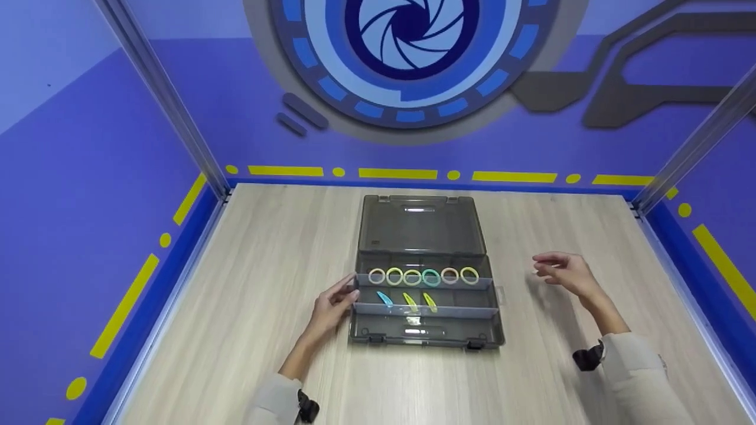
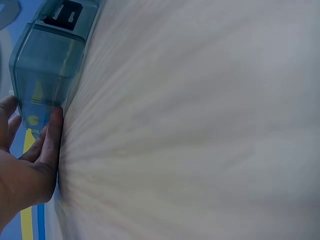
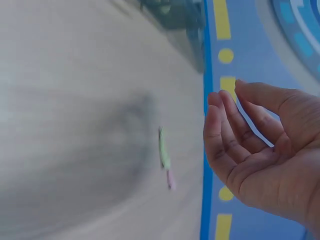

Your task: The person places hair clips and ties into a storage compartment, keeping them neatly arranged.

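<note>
A translucent grey divided storage box (image 1: 425, 338) lies with its lid (image 1: 422, 224) folded back. Several coiled hair ties in pale and green colours, one a green hair tie (image 1: 431, 278), line its rear row. In the middle row lie a blue hair clip (image 1: 384, 298) and two yellow clips (image 1: 410, 301). My left hand (image 1: 328, 308) touches the box's left side, fingers fairly straight, as the left wrist view also shows. Right of the box, my right hand (image 1: 567, 274) hovers over the table, fingers loosely bent and holding nothing. Below it lies a slim pale green and pink piece (image 3: 164, 150).
The wood-grain table (image 1: 283, 236) is bounded by blue-purple panels with yellow dashes. Metal posts (image 1: 201, 147) stand at the back corners. Two latches (image 1: 476, 344) sit on the box's front edge.
</note>
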`<state>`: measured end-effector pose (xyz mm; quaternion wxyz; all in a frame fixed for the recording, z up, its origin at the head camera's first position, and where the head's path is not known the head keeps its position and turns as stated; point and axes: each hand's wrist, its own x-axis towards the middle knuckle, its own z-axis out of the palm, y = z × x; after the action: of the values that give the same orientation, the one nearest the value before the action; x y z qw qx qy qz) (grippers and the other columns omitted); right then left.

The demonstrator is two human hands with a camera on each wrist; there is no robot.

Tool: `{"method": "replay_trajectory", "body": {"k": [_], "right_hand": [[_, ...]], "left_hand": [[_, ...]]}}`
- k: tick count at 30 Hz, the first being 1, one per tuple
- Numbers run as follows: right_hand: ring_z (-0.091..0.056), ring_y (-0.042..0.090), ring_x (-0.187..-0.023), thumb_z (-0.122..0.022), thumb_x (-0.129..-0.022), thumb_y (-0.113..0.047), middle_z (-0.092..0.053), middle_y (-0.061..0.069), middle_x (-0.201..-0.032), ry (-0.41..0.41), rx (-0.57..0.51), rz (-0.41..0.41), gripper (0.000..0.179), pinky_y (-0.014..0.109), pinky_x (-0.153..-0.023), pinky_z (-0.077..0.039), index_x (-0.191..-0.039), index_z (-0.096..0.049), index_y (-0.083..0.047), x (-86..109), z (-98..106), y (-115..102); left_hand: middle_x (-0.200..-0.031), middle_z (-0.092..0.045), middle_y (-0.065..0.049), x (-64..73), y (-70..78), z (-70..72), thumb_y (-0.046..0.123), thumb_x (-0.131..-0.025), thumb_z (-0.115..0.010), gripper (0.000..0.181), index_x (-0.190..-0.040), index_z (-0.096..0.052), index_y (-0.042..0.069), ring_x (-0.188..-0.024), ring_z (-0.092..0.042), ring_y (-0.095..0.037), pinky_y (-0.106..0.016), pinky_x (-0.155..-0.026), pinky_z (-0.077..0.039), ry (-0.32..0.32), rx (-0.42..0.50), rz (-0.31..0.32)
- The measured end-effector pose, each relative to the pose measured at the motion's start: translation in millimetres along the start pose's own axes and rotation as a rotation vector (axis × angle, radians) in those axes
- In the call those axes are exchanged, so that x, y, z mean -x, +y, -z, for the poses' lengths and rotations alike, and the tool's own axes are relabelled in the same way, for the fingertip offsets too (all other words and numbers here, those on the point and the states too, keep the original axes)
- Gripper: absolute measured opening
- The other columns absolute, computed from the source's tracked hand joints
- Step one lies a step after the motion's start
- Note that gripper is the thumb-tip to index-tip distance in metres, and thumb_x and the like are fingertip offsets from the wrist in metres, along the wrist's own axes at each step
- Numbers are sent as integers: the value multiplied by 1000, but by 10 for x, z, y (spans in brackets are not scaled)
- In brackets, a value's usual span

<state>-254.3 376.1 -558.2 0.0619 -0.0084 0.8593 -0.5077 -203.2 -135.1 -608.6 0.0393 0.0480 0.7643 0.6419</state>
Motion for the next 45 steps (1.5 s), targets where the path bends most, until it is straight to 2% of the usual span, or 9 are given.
{"method": "replay_trajectory", "body": {"k": [6, 9, 15, 19, 23, 27, 38, 41, 45], "right_hand": [[-65, -5, -86, -63, -100, -6, -69, 29, -120, 110, 115, -6, 33, 15, -71, -56, -128, -63, 12, -13, 61, 208], [-69, 11, -93, -64, -96, 2, -68, 32, -120, 163, 245, 64, 27, 16, -74, -53, -121, -69, 9, -31, 36, 335], [-67, 46, -107, -63, -90, 11, -71, 27, -114, 190, 411, 213, 23, 41, -89, -58, -110, -74, 8, -62, -39, 536], [-69, 45, -100, -69, -88, 9, -72, 24, -109, 230, 467, 262, 17, 35, -82, -57, -104, -76, 7, -68, -60, 571], [-70, 43, -95, -75, -86, 6, -73, 22, -106, 272, 515, 290, 13, 48, -82, -56, -99, -77, 4, -57, -69, 550], [-70, 42, -96, -76, -86, 3, -74, 20, -106, 292, 563, 267, 12, 58, -82, -54, -98, -79, 1, -39, -80, 516], [-71, 42, -92, -76, -88, -1, -75, 19, -106, 331, 584, 281, 11, 57, -76, -55, -99, -79, -2, -4, -183, 526], [-72, 36, -86, -78, -88, -3, -77, 18, -103, 376, 544, 288, 12, 43, -71, -57, -100, -80, -2, 9, -218, 530], [-66, 7, -75, -78, -87, 0, -77, 20, -95, 411, 405, 293, 11, 9, -66, -45, -98, -79, 1, 10, -245, 496]], "left_hand": [[-127, -63, -29, -2, -14, 1, 9, -102, -62, 48, -147, -50, -4, -95, -63, -12, -19, -79, -56, -16, -15, 14], [-127, -63, -29, 6, -2, -5, 9, -102, -62, 48, -146, -50, -4, -95, -63, -12, -18, -79, -56, -15, -11, 14], [-129, -63, -30, -13, -75, -17, 10, -101, -63, 49, -147, -50, -2, -97, -63, -15, -18, -80, -55, -9, -14, 21], [-129, -63, -27, -65, -240, -36, 12, -102, -63, 49, -148, -51, 1, -97, -62, -13, -18, -79, -55, 9, -18, 25], [-129, -64, -25, -114, -337, -43, 14, -102, -63, 49, -149, -51, 3, -94, -61, -7, -17, -79, -54, 19, -14, 2], [-126, -66, -23, -133, -357, -38, 12, -101, -64, 49, -148, -52, 3, -92, -61, -4, -18, -79, -54, 24, 7, -14], [-126, -65, -23, -107, -306, -20, 13, -103, -62, 49, -149, -51, 2, -94, -61, -8, -19, -80, -55, 21, -38, -8], [-125, -64, -26, -64, -172, -8, 12, -102, -62, 49, -148, -50, -1, -93, -61, -8, -20, -79, -56, 10, -48, -4], [-125, -64, -26, -11, 4, 16, 12, -102, -62, 49, -147, -50, -3, -93, -61, -10, -23, -80, -57, -15, -56, 9]]}}
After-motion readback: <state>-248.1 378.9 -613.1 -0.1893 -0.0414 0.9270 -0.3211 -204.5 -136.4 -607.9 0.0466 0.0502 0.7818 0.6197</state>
